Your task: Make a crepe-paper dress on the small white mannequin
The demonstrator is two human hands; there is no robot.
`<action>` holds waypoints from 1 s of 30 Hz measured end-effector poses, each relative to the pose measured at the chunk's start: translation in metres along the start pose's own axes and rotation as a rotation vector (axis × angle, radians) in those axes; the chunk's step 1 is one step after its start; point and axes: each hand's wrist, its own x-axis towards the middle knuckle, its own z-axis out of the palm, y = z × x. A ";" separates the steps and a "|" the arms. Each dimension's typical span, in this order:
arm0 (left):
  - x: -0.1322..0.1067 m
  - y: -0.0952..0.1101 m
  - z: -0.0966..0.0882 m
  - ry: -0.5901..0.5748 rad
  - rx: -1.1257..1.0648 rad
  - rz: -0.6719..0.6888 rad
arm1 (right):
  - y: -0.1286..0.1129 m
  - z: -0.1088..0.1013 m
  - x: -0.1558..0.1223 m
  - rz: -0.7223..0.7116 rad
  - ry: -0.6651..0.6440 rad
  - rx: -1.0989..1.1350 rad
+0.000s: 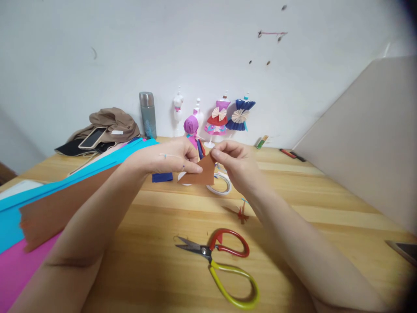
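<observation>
White wall (114,48) stands behind a wooden table (140,265), where coloured sheets (65,202) spread across the lower left and a flask (148,115) stands left of upper centre. Mid-frame, the left hand (176,155), half curled, grips the left part of brown paper (205,174), while the right hand (236,158) pinches its top corner between thumb and fingers. Scissors (204,251) lie spread at lower centre.

A tabletop craft corner, whether in a home or a studio is unclear: red-and-yellow scissors (204,251) and a white ring of tape (230,184) lie on a wooden table (146,269) against a white wall (202,48), where miniature dress forms (223,105) stand, some in pleated outfits. Coloured sheets (55,217) spread at left, near a phone (93,138) and a flask (148,119).
</observation>
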 end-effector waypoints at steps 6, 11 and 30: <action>0.002 -0.001 0.004 0.022 -0.044 0.043 | 0.001 -0.002 0.000 0.015 0.031 -0.059; 0.005 -0.001 0.006 0.006 -0.009 0.024 | -0.001 -0.003 0.000 0.021 0.015 -0.110; -0.023 0.022 -0.004 0.393 -0.028 0.001 | -0.024 -0.009 -0.003 0.054 -0.087 -0.136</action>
